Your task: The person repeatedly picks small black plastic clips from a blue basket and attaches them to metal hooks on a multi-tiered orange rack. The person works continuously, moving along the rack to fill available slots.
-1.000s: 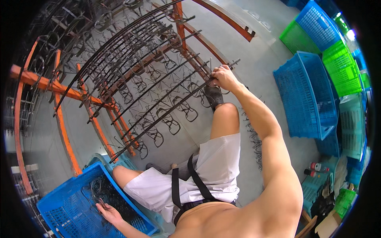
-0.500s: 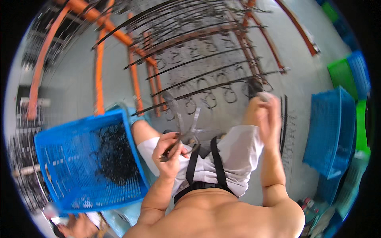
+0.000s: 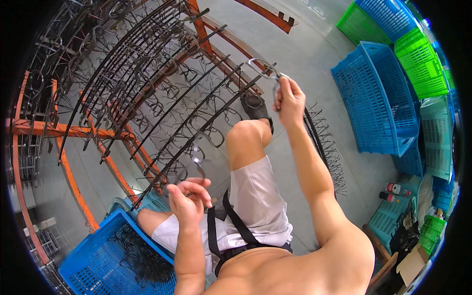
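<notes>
Looped frames and the 2 hands beside an orange rack. The right hand (image 3: 291, 101), raised near the upper end of the front bar (image 3: 228, 103), is closed on a dark looped frame (image 3: 275, 76), pinched between thumb and fingers, with 1 loop projecting to the left. The left hand (image 3: 189, 199) is well apart from it, over the lap, fingers curled and thumb spread; just beyond the fingertips lies a blurred, shiny loop (image 3: 196, 156), and whether the hand grips it cannot be told. Other looped pieces (image 3: 142, 83) hang along the bars of the orange rack (image 3: 71, 179), and a dark heap (image 3: 142, 258) lies in the blue basket (image 3: 93, 258).

Handling, as judged: the frame is thin and probably light, fairly stiff yet liable to bend if squeezed across a loop; its smooth surface may slip, and open loops may snag on neighbours. The best hold is likely the narrow part between loops, pinched lightly.

Compared with 0.5 s earlier: the right hand, then blurred beside the knee with no frame discernible, is now up by the bar end with the frame clear; the left hand, then gripping pieces over the lap, shows a looser curl. The view has also turned, so the blue basket is now cut by the lower edge.
</notes>
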Available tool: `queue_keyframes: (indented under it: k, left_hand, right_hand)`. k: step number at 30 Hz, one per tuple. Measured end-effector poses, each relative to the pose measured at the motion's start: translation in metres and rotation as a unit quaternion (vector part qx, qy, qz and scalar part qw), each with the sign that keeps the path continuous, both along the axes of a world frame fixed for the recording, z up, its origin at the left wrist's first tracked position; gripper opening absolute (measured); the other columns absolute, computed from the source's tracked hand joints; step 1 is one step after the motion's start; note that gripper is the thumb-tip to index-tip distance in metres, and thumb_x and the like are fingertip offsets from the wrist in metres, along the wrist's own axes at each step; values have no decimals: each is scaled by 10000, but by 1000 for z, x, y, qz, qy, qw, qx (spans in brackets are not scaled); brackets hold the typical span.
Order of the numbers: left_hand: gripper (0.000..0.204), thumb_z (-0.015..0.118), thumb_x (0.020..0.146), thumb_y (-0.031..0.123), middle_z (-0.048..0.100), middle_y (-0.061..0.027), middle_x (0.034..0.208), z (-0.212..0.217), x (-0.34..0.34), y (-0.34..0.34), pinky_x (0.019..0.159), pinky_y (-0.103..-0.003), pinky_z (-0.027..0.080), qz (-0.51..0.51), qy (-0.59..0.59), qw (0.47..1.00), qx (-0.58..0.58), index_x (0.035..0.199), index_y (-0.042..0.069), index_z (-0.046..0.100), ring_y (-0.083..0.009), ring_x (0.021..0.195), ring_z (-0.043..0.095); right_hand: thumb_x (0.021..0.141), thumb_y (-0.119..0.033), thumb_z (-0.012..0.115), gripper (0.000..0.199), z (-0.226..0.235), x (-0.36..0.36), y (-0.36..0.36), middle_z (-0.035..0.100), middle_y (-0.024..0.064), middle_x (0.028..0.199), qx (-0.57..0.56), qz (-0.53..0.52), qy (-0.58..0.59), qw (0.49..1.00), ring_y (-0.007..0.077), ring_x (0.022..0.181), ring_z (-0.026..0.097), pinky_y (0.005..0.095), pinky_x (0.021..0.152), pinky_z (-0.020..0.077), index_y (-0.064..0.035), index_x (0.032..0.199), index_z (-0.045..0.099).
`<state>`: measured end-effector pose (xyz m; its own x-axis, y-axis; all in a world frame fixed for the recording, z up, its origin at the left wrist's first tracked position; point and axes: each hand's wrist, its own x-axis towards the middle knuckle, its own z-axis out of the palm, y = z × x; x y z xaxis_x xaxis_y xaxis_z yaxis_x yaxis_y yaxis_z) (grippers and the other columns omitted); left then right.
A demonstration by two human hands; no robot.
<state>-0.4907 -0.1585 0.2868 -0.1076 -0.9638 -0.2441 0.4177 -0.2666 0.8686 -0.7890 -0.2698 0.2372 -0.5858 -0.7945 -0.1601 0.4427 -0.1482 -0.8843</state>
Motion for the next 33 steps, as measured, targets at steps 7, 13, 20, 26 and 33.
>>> queue_keyframes:
  k: [7, 13, 20, 26, 33]
  left_hand:
    - [399, 329, 967, 457, 553, -139, 535, 6, -7, 1, 292, -232, 328, -12, -77, 996, 33, 1006, 69, 416, -149, 302, 397]
    - [362, 368, 969, 421, 490, -55, 504, 4, 2, -3, 272, -202, 263, 28, -134, 991, 7, 1083, 87, 450, -117, 314, 401]
    - [346, 373, 967, 423, 497, -54, 499, 4, 10, 0, 289, -202, 269, 41, -118, 992, 31, 986, 86, 452, -118, 321, 413]
    - [361, 377, 962, 439, 478, -44, 485, -1, 14, 4, 293, -205, 270, 33, -122, 991, 46, 967, 87, 459, -117, 323, 408]
    - [354, 366, 968, 423, 478, -47, 482, -6, 21, 7, 304, -201, 270, 24, -108, 993, 43, 958, 82, 458, -114, 325, 400]
  right_hand:
    - [901, -201, 574, 213, -29, 36, -40, 472, -19, 569, 37, 82, -89, 992, 59, 424, 391, 215, 386, 301, -3, 967, 616]
    - [899, -165, 555, 201, -26, 33, -49, 469, -20, 577, 47, 117, -57, 990, 56, 440, 392, 210, 403, 305, 7, 984, 616]
    - [922, -177, 531, 248, -29, 42, -50, 439, -29, 566, 23, 96, -47, 994, 53, 447, 381, 216, 398, 302, 16, 1055, 612]
    - [929, -201, 530, 250, -27, 51, -42, 430, -37, 556, 25, 123, -41, 991, 55, 446, 387, 221, 390, 311, -35, 1101, 606]
    - [932, -234, 535, 275, -33, 60, -40, 415, -71, 563, 50, 134, 255, 956, 31, 502, 363, 214, 444, 318, -64, 1137, 606]
